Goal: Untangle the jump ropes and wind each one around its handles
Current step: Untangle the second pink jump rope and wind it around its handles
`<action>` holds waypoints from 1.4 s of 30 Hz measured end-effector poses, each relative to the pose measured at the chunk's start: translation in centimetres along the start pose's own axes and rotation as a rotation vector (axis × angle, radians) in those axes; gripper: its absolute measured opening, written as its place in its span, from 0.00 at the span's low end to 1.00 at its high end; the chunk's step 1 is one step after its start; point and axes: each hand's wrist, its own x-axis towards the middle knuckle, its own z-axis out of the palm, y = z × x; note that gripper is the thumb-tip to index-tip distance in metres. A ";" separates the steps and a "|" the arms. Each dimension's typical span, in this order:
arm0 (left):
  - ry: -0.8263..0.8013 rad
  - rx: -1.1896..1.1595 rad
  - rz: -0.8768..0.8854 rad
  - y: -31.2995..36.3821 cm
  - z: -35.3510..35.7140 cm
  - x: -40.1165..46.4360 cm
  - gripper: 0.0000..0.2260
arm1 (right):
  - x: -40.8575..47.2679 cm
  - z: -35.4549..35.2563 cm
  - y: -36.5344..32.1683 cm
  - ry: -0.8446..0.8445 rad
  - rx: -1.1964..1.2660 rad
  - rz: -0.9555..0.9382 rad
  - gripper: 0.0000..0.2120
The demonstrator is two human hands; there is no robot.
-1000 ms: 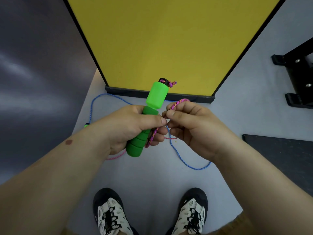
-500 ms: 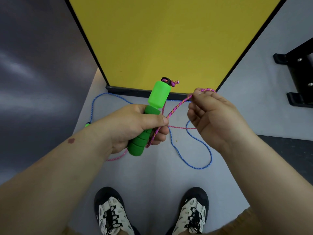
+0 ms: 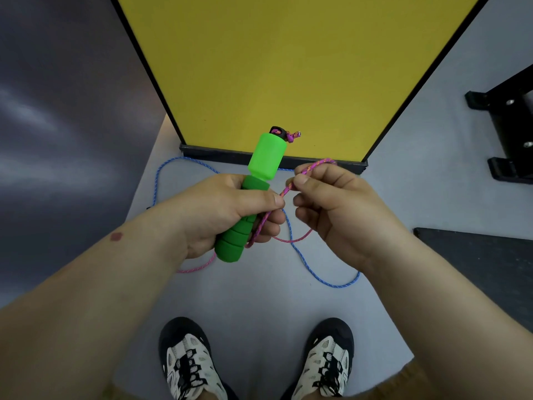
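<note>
Gripping the green handle [image 3: 253,197] in a closed left hand [image 3: 227,209], the person is pinning a strand of the pink rope [image 3: 261,226] against it. To the right, the right hand [image 3: 331,209] is pinching the same rope between thumb and forefinger, other fingers loosely curled. Winding looks barely begun: pink slack is trailing on the near floor [image 3: 259,298], and the blue rope [image 3: 305,264] is lying loose, crossing it, unwound. No readable writing or branding is showing anywhere.

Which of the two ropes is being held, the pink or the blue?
The pink rope: both hands pinch it beside the green handle. The blue rope lies loose on the floor.
</note>
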 end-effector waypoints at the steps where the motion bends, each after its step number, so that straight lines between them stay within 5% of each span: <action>1: 0.000 0.004 -0.002 0.0 0.0 0.0 0.03 | 0.1 -0.1 -0.2 0.040 0.022 -0.014 0.03; 8: -0.022 0.056 -0.001 -0.1 0.1 0.0 0.05 | 0.8 -1.4 -1.1 0.285 0.222 -0.051 0.01; 19: -0.016 0.009 0.000 0.2 0.4 -0.2 0.04 | -0.3 0.3 0.4 -0.098 -0.021 0.064 0.06; 32: -0.026 0.003 -0.011 0.1 0.3 -0.2 0.03 | 0.7 -1.2 -0.9 0.254 0.174 -0.051 0.03; 42: -0.026 -0.002 -0.004 0.2 0.4 -0.3 0.03 | -0.4 0.3 0.2 -0.088 0.006 0.068 0.06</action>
